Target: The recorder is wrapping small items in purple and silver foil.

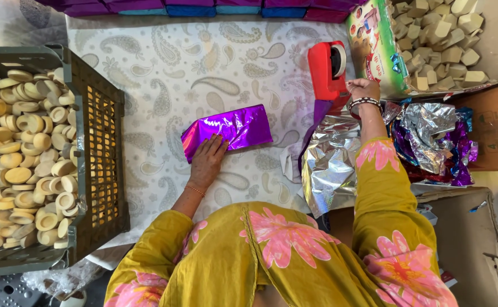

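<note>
From the head camera, the left hand [208,159] lay flat, fingers spread narrow and palm down, pressing the near edge of a purple foil-wrapped packet [228,131] against the paisley tablecloth [163,74]; the packet stretched away from the fingertips and off to that hand's right. Well to its left stood a grey plastic crate [98,153] heaped with round pale wooden discs [21,159]. The right hand [362,91] was stretched out well apart from the left, fingers curled at the red tape dispenser [327,71]; whether they pinched any tape I could not tell. Just below its wrist lay loose silver foil sheets [329,165], to its right a crumpled heap of silver and purple foil [430,142], and beyond it a box of pale wooden blocks [439,40].
</note>
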